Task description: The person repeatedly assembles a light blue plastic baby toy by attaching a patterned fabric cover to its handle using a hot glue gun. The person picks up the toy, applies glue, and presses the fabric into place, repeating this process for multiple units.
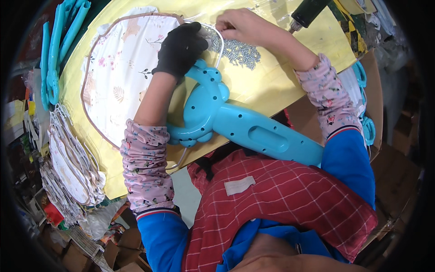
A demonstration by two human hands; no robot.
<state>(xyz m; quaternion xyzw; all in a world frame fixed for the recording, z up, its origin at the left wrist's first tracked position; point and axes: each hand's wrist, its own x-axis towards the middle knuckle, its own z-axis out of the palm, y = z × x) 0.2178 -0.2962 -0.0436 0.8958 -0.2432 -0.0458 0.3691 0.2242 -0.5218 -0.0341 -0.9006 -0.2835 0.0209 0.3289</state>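
My left hand [181, 50], in a black glove, is closed beside the curved upper end of a turquoise plastic frame [253, 127] with a long handle and several small holes. What its fingers hold is hidden. A thin white rod [221, 45] loops from near the glove and down to the frame. At the far edge of a heap of small metal screws [242, 54], my bare right hand [238, 25] has its fingers pinched together; anything between them is too small to make out. A printed white fabric panel with brown edging [118, 81] lies under and left of my left arm.
A black power screwdriver [308, 13] points down at the far right of the yellow-covered table [281, 93]. Turquoise tubes [59, 54] stand far left, above stacked fabric panels [72, 156]. More turquoise parts [368, 129] sit in a cardboard box [375, 86] at right.
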